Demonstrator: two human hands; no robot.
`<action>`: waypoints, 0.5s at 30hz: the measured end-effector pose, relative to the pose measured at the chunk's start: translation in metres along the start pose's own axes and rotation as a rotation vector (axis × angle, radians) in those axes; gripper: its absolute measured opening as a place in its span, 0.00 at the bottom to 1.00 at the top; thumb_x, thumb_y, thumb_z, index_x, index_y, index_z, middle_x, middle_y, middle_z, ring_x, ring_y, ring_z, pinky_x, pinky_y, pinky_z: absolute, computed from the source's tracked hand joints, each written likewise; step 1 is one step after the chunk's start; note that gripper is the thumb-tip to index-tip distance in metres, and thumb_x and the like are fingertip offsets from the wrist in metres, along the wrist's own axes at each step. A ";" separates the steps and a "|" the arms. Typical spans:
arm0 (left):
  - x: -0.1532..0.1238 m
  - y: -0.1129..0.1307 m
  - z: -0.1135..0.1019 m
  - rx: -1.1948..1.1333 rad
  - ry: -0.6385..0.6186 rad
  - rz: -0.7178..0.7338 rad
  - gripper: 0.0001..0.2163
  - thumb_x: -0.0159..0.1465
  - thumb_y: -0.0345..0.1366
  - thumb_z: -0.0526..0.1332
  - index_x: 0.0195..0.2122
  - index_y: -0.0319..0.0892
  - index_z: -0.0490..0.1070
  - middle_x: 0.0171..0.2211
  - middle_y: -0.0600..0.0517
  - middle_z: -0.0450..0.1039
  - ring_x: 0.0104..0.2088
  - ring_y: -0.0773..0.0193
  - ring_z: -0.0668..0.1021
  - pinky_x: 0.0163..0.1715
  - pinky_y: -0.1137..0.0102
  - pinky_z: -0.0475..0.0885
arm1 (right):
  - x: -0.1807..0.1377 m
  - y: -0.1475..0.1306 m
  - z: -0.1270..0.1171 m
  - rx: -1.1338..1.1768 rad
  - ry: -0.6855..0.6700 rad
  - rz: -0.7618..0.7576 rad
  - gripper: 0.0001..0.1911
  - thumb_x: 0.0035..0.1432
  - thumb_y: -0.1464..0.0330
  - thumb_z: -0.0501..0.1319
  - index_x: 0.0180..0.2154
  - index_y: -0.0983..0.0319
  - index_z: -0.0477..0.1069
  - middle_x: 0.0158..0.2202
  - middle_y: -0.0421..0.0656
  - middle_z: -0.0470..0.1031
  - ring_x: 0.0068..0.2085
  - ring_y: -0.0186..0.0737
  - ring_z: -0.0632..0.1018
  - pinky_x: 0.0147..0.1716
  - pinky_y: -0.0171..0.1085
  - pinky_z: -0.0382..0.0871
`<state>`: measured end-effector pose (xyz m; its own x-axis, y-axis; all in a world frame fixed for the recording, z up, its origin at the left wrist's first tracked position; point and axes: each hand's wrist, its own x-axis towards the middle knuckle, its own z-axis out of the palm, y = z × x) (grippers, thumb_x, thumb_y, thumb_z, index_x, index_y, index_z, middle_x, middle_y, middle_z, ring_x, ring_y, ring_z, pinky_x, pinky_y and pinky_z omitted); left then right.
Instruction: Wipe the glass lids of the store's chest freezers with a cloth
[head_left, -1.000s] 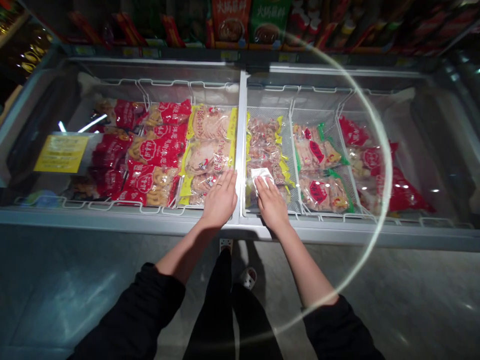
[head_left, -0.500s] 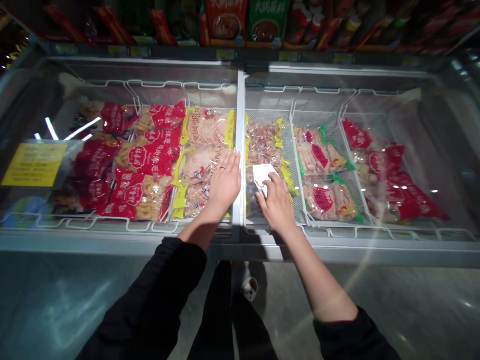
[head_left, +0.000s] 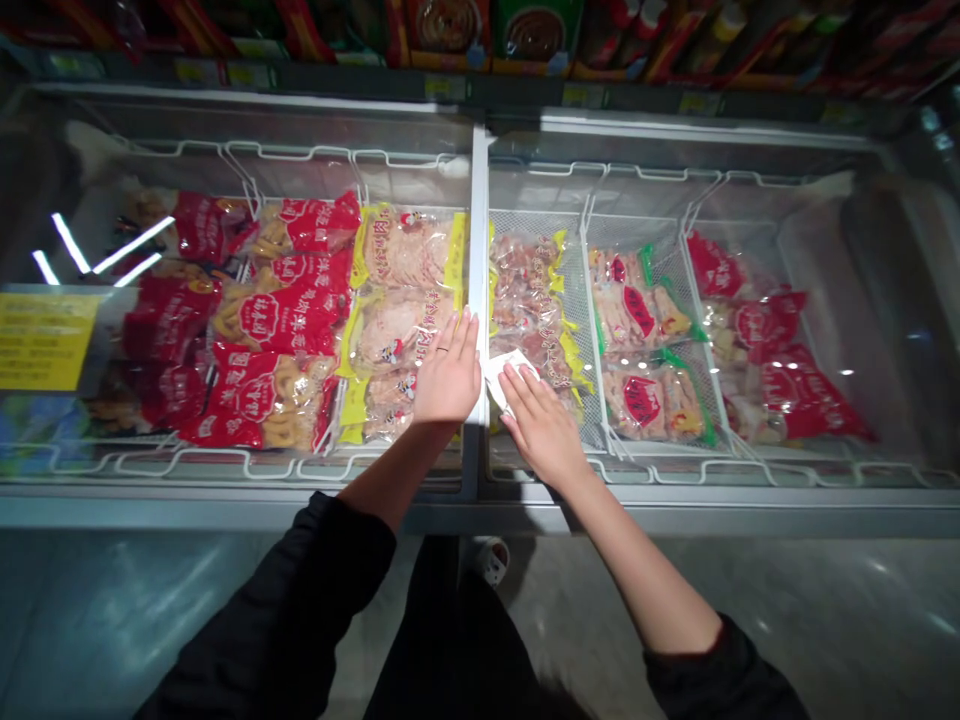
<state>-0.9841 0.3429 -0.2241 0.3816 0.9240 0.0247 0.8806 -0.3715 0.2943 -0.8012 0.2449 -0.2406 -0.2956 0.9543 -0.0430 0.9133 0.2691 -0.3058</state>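
Observation:
My left hand (head_left: 448, 373) lies flat, fingers stretched out, on the left glass lid (head_left: 247, 130) of a chest freezer, beside the centre frame bar (head_left: 475, 210). My right hand (head_left: 541, 425) presses a small white cloth (head_left: 501, 367) against the right glass lid (head_left: 675, 160), fingers laid over it, close to the same bar. Under the glass by my hands lie yellow-edged packs (head_left: 405, 255) and clear packs of meat (head_left: 529, 280).
Wire baskets inside hold red packs (head_left: 285, 320) on the left, green-edged packs (head_left: 637, 310) and more red packs (head_left: 772, 350) on the right. A yellow label (head_left: 41, 340) sticks to the left lid. Shelves of boxed goods (head_left: 480, 25) stand behind the freezer; grey floor lies in front.
Both hands have slid farther up the glass. The right hand with the cloth has moved left toward the centre bar. My view has shifted closer to the freezer.

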 end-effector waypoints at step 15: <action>0.000 -0.003 0.000 -0.017 -0.089 -0.026 0.32 0.75 0.29 0.51 0.80 0.40 0.51 0.78 0.46 0.59 0.79 0.51 0.58 0.79 0.52 0.58 | 0.028 -0.019 0.013 0.081 -0.003 0.062 0.34 0.77 0.69 0.50 0.80 0.56 0.51 0.79 0.42 0.57 0.80 0.43 0.57 0.78 0.53 0.54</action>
<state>-0.9869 0.3440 -0.2250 0.3831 0.9212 -0.0682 0.8858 -0.3455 0.3096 -0.8299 0.2649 -0.2481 -0.2399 0.9684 -0.0677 0.9042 0.1976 -0.3786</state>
